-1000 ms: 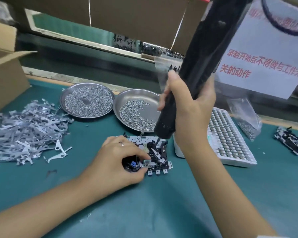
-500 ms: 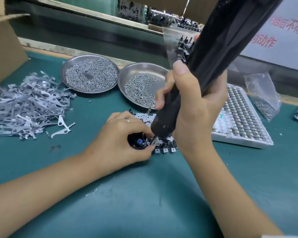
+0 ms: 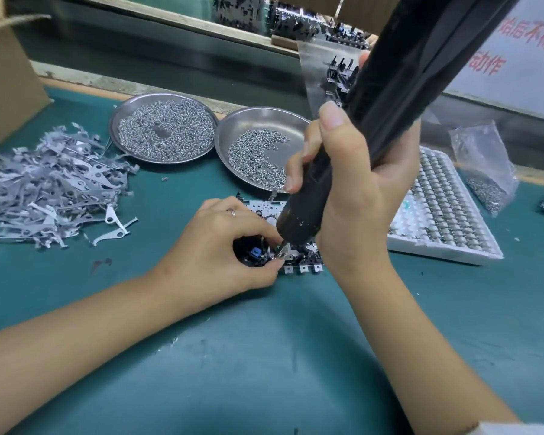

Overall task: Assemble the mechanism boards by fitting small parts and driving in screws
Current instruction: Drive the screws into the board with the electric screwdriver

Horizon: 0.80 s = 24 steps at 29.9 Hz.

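On the green surface [image 3: 264, 356], left hand [image 3: 220, 246] pinches the mechanism board [image 3: 296, 262], right hand [image 3: 355, 189] grips the electric screwdriver [image 3: 374, 120] mid-screw; looks like plenty of screws [image 3: 255, 158] left.

A small metal mechanism board [image 3: 266, 211] on the green bench mat [image 3: 264, 356] is gripped by the left hand [image 3: 215, 246]. A black electric screwdriver [image 3: 343, 158], tip set on the board, is held tilted by the right hand [image 3: 355, 196].
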Each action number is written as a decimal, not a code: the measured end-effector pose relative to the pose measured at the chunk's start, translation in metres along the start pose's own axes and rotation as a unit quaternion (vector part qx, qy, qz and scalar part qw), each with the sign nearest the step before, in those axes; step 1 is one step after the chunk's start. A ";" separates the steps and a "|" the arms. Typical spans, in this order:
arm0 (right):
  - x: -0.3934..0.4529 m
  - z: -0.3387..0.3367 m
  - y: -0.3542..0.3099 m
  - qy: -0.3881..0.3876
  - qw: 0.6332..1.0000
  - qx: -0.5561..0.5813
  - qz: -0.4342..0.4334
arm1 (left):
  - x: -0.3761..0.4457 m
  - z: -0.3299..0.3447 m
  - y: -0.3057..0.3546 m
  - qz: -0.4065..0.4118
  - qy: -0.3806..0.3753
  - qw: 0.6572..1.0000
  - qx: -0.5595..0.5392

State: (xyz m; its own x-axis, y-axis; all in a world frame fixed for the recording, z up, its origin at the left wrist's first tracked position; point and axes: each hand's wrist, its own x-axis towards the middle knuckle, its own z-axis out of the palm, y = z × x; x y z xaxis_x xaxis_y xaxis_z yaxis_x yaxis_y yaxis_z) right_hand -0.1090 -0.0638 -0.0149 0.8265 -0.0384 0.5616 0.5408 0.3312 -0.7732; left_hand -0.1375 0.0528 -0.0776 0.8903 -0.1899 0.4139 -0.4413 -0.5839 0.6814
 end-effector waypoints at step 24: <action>0.006 -0.013 0.005 0.016 1.000 -0.015 -0.006 | -0.001 0.001 -0.002 0.014 0.002 1.000 0.007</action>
State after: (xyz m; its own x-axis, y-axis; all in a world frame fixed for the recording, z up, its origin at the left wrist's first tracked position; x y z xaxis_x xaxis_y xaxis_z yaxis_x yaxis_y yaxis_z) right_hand -0.0989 -0.0751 -0.0192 0.8238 -0.0733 0.5621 0.5554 0.3030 -0.7744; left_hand -0.1374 0.0529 -0.0798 0.8769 -0.2029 0.4357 -0.4648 -0.5890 0.6611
